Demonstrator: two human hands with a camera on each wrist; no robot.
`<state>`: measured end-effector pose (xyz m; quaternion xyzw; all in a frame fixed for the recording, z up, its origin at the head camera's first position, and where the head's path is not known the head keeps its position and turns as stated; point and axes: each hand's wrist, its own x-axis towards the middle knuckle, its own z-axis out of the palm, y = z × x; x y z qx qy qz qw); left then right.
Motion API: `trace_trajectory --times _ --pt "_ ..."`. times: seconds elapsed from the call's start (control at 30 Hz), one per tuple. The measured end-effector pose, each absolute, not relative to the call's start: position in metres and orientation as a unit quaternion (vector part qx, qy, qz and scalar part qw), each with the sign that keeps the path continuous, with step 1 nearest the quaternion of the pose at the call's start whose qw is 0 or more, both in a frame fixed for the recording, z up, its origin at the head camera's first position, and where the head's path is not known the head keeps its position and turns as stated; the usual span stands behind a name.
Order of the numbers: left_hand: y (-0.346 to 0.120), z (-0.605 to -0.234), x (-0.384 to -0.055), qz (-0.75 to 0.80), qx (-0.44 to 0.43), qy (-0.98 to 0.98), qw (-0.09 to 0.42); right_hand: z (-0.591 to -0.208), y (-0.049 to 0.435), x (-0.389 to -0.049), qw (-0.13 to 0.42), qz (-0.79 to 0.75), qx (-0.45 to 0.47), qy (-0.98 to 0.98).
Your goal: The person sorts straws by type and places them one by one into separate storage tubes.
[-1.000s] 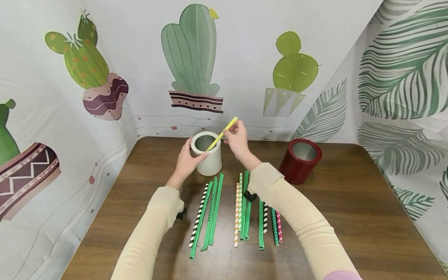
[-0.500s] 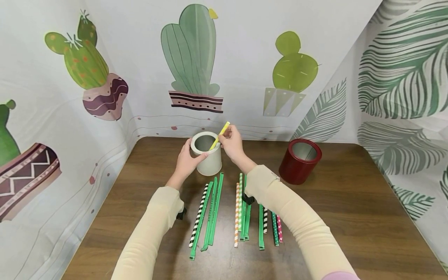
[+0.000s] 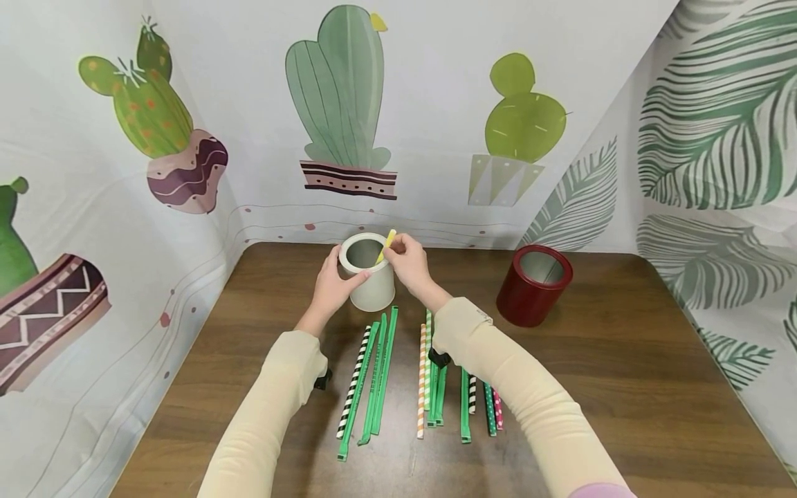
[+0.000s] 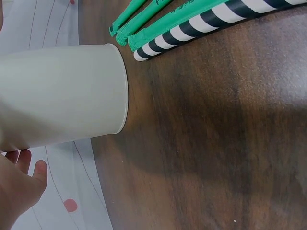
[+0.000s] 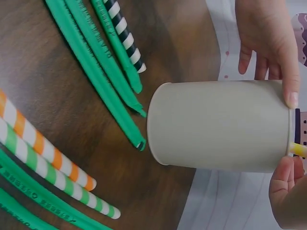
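Observation:
A white can (image 3: 371, 290) stands upright at the back of the table. My left hand (image 3: 331, 287) holds it near the top from the left, the thumb lying across its front. Over the can's right rim, my right hand (image 3: 407, 263) pinches a yellow paper straw (image 3: 390, 238), tilted, with its lower end inside the can. In the right wrist view the right fingertips (image 5: 286, 167) are close against the rim, and a short piece of the yellow straw shows there. The left wrist view shows the can's side and part of the left hand (image 4: 21, 184).
Green-wrapped straws (image 3: 376, 387) and a black-striped straw (image 3: 353, 384) lie in front of the can. Further right lie an orange-striped straw (image 3: 421, 387), a pink dotted straw (image 3: 498, 415) and several others, partly under the right sleeve. A dark red can (image 3: 529, 297) stands at the right.
My right hand has moved left and down to the white can's rim, and the yellow straw has sunk deeper into it. The left hand stays on the can.

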<state>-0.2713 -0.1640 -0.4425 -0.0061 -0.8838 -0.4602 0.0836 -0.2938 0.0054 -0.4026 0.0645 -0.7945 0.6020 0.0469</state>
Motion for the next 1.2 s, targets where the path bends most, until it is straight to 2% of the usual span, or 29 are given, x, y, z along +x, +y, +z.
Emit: trace_trajectory --times 0.57,0.9,1.2 --pt "-0.163 -0.443 -0.271 -0.465 -0.001 -0.883 0.073 -0.433 0.045 -0.271 -0.009 0.634 0.044 -0.772" --pt "-0.163 -0.443 -0.269 -0.467 -0.003 -0.88 0.081 -0.46 0.078 -0.249 -0.072 0.664 0.023 -0.744" --pt "-0.163 -0.443 -0.27 -0.471 -0.009 -0.879 0.08 -0.473 0.103 -0.236 -0.064 0.657 0.074 -0.747"
